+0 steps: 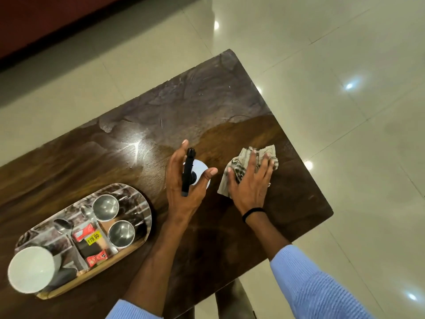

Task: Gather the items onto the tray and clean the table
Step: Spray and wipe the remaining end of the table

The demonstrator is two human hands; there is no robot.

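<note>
We see the tray point(138, 196) on the table point(207, 93), loaded with two steel bowls point(105, 207), spoons point(62, 225), packets point(92, 238) and a white cup point(31, 269). Just right of the tray, the left hand point(179, 194) holds a spray bottle point(189, 166) between thumb and fingers. Farther right, the right hand point(249, 187) lies flat, fingers spread, pressing a checked cloth point(240, 161) onto the table.

Glossy cream floor tiles point(345, 54) surrounded the counter, crossed by thin grout lines. Bright spots of reflected light point(349, 85) lay scattered over them. At upper left a dark red surface point(46, 19) stood behind a blackish strip point(69, 46) bordering the floor.
</note>
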